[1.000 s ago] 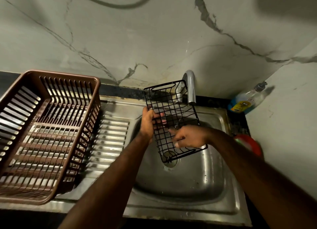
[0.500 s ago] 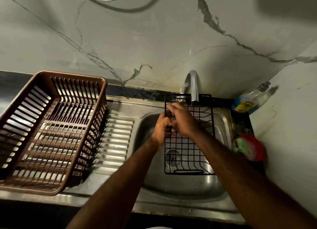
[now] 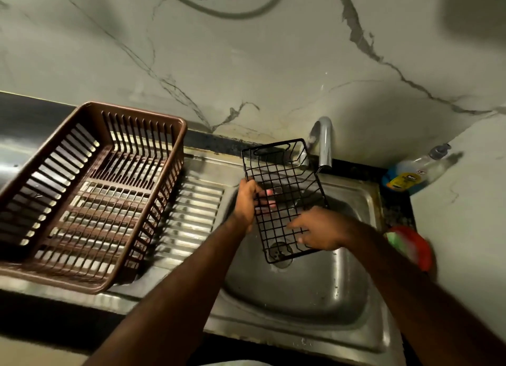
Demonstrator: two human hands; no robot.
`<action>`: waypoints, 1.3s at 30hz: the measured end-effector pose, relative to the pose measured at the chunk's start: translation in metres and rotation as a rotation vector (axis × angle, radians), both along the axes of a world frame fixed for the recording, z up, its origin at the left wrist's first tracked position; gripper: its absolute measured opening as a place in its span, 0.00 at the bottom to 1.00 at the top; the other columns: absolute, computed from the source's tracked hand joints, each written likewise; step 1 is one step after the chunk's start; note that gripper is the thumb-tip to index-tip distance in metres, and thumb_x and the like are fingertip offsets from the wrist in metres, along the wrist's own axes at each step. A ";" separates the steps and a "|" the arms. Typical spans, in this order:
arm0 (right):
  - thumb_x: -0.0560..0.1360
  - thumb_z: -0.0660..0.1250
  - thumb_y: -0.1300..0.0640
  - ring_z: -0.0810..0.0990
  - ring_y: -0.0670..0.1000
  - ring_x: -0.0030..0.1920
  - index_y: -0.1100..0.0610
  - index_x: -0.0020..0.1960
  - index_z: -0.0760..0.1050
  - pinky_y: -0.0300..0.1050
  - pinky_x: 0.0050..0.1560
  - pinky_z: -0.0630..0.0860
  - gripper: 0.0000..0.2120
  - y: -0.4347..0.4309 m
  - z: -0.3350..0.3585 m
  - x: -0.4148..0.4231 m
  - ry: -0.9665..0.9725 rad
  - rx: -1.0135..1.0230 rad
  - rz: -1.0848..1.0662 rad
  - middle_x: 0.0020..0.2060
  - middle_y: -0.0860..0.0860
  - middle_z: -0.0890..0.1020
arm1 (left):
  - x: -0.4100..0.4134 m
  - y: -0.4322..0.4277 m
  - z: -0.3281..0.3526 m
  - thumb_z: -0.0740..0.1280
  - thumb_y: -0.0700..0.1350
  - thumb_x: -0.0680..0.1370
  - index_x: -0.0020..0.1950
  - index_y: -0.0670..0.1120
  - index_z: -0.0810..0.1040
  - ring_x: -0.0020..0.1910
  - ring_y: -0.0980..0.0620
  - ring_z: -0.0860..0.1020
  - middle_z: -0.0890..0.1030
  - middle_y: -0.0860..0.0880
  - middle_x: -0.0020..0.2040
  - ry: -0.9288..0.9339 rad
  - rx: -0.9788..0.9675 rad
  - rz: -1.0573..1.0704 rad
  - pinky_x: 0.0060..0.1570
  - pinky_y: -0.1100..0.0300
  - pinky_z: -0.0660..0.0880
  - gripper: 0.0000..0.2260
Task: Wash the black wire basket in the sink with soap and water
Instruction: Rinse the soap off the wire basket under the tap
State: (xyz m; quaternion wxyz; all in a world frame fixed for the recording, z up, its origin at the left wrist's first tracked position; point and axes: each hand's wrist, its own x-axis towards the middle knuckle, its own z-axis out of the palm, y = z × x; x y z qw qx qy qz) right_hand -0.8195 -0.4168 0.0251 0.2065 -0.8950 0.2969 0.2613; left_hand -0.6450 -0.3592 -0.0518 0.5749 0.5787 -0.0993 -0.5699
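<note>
The black wire basket (image 3: 284, 179) is held tilted over the steel sink (image 3: 301, 291), its far end up beside the tap (image 3: 324, 144). My left hand (image 3: 247, 204) grips the basket's left side, fingers curled through the wires. My right hand (image 3: 319, 233) holds the lower right part of the basket, fingers on the wires near the drain (image 3: 279, 253). No running water can be made out.
A brown plastic dish rack (image 3: 90, 193) sits on the ribbed drainboard (image 3: 191, 215) at left. A soap bottle (image 3: 413, 171) lies in the back right corner. A red and green item (image 3: 410, 248) sits on the sink's right rim. Marble wall behind.
The basket has swung from square under the tap to tilted leftward. My right hand slid from its upper part down to the lower right; my left hand shifted left with it.
</note>
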 end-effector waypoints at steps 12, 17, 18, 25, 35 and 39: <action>0.78 0.61 0.73 0.85 0.53 0.45 0.65 0.52 0.79 0.37 0.39 0.80 0.10 -0.070 -0.042 0.043 -1.108 0.725 -1.523 0.46 0.60 0.83 | 0.013 -0.002 -0.021 0.59 0.50 0.72 0.52 0.46 0.67 0.32 0.49 0.73 0.74 0.45 0.41 -0.081 0.047 -0.047 0.26 0.58 0.70 0.12; 0.79 0.61 0.72 0.81 0.53 0.50 0.69 0.58 0.76 0.39 0.46 0.81 0.09 -0.085 -0.066 0.058 -1.256 0.905 -1.820 0.55 0.61 0.80 | 0.009 0.001 -0.026 0.63 0.57 0.64 0.51 0.49 0.68 0.33 0.48 0.72 0.74 0.46 0.41 -0.084 0.182 0.013 0.31 0.57 0.70 0.20; 0.79 0.62 0.73 0.81 0.53 0.51 0.70 0.60 0.75 0.41 0.49 0.81 0.10 -0.087 -0.068 0.062 -1.312 0.950 -1.853 0.57 0.62 0.79 | 0.010 0.002 -0.029 0.63 0.58 0.61 0.52 0.49 0.68 0.34 0.47 0.72 0.74 0.46 0.41 -0.087 0.197 0.013 0.32 0.56 0.69 0.23; 0.78 0.56 0.75 0.80 0.61 0.55 0.73 0.69 0.67 0.48 0.45 0.84 0.19 -0.094 -0.084 0.080 -1.498 1.193 -1.948 0.58 0.67 0.79 | 0.011 0.009 -0.047 0.60 0.53 0.70 0.53 0.51 0.66 0.37 0.47 0.74 0.75 0.46 0.43 -0.075 0.212 0.036 0.32 0.55 0.72 0.14; 0.75 0.64 0.69 0.77 0.50 0.44 0.69 0.68 0.72 0.38 0.42 0.78 0.21 -0.102 -0.088 0.093 -1.503 1.331 -2.030 0.55 0.59 0.76 | 0.021 0.010 -0.051 0.62 0.52 0.69 0.55 0.47 0.67 0.30 0.50 0.72 0.72 0.49 0.37 -0.044 0.210 -0.012 0.28 0.58 0.70 0.17; 0.75 0.68 0.70 0.78 0.48 0.47 0.67 0.67 0.74 0.36 0.44 0.76 0.21 -0.101 -0.082 0.093 -1.478 1.278 -1.999 0.54 0.57 0.77 | 0.019 0.015 -0.052 0.61 0.52 0.70 0.55 0.48 0.67 0.33 0.48 0.73 0.73 0.48 0.39 -0.041 0.216 -0.024 0.30 0.56 0.72 0.16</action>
